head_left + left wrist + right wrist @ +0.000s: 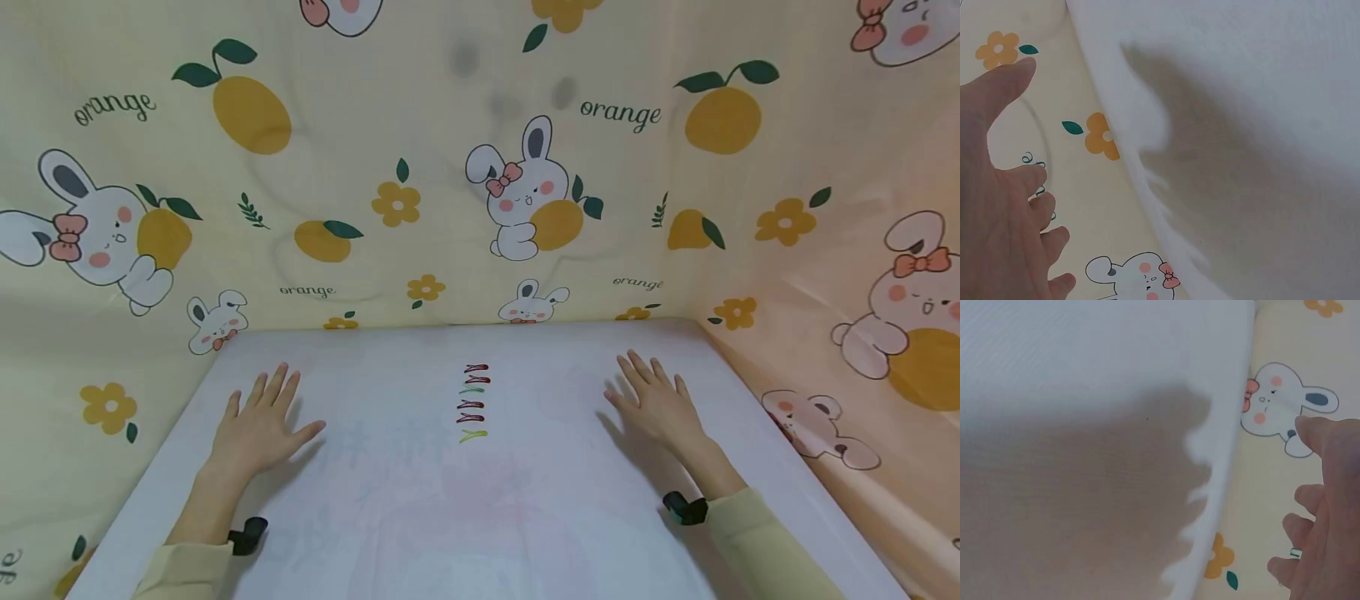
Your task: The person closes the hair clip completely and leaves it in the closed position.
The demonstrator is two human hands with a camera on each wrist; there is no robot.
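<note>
Several small hair clips lie in a column on the white table [420, 517], mid-width in the head view. Most are dark red, such as the topmost red clip [477, 367]; a green clip [474, 390] is among them, and a yellow-green clip [476, 434] lies nearest the person. To their left, the left hand [255, 429] is held palm down with fingers spread, its shadow cast on the table. The right hand [662, 407] is on the other side, likewise spread and palm down. Both hold nothing and are apart from the clips. Neither wrist view shows a clip.
A cream cloth [442, 100] printed with rabbits, oranges and flowers hangs behind the table and along both sides. Dark wrist cameras, one on the left wrist [249, 536] and one on the right wrist [684, 507], sit by the light yellow sleeves.
</note>
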